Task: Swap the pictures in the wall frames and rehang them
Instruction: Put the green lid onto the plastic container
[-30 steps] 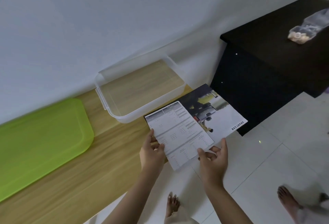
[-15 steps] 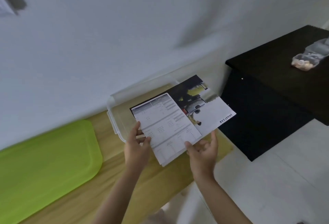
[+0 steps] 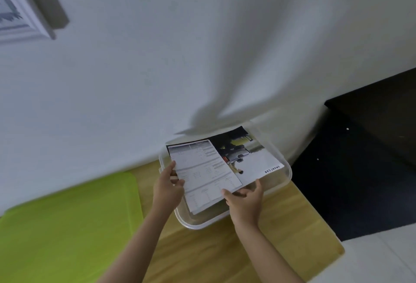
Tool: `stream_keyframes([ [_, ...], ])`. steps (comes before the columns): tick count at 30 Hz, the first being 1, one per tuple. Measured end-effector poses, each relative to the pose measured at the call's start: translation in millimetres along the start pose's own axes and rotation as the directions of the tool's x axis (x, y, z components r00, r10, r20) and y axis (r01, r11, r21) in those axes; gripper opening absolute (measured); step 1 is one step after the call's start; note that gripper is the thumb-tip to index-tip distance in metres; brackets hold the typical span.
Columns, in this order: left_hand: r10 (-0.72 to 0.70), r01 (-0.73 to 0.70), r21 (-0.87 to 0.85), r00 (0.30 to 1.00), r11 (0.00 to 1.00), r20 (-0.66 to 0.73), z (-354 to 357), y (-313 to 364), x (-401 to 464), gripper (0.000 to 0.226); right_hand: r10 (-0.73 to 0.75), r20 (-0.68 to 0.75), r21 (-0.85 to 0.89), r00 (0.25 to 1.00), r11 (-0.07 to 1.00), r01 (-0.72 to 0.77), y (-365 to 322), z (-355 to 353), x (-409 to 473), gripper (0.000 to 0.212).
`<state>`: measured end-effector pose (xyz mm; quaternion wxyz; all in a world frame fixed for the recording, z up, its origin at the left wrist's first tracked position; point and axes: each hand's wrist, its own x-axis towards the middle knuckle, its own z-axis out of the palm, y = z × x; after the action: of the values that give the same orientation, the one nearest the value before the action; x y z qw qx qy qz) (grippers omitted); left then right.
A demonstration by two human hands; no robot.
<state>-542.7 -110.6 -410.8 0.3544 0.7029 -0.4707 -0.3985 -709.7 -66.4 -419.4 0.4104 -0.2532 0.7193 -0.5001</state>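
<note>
A printed sheet (image 3: 216, 165), half grey text table and half a car photo marked SMART CAB, is held flat above a clear plastic bin (image 3: 282, 178). My left hand (image 3: 167, 187) pinches its left edge. My right hand (image 3: 245, 199) grips its near edge, thumb on top. A white picture frame (image 3: 20, 12) hangs on the wall at the upper left, only its corner showing.
The bin stands on a wooden tabletop (image 3: 225, 253) against the white wall. A lime green plastic lid (image 3: 67, 222) lies at the left. A black cabinet (image 3: 364, 161) stands right of the table, with white floor tiles (image 3: 382, 258) below it.
Both hands have carried the sheet away from the table's edge and up over the clear bin. The view has tilted upward, so the wall frame has come into sight.
</note>
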Motion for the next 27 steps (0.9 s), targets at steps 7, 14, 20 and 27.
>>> stream_keyframes([
  [7,-0.018,0.017,0.103,1.000,0.994,0.010,3,3,12,0.055,0.073,0.017,-0.043,0.997,0.996,-0.072,-4,1,5,0.102],
  [14,-0.091,0.071,0.210,0.992,0.975,0.086,9,-1,22,0.062,0.185,0.154,-0.150,0.971,0.975,-0.162,-7,-2,14,0.102],
  [20,-0.106,0.053,0.346,0.985,0.937,0.138,12,9,19,0.069,0.169,0.348,-0.192,0.922,0.976,-0.106,-23,-8,13,0.104],
  [27,0.084,-0.077,0.170,0.996,0.982,-0.038,1,8,-16,0.054,0.112,0.451,-0.146,0.886,0.988,-0.051,-29,-5,5,0.092],
])
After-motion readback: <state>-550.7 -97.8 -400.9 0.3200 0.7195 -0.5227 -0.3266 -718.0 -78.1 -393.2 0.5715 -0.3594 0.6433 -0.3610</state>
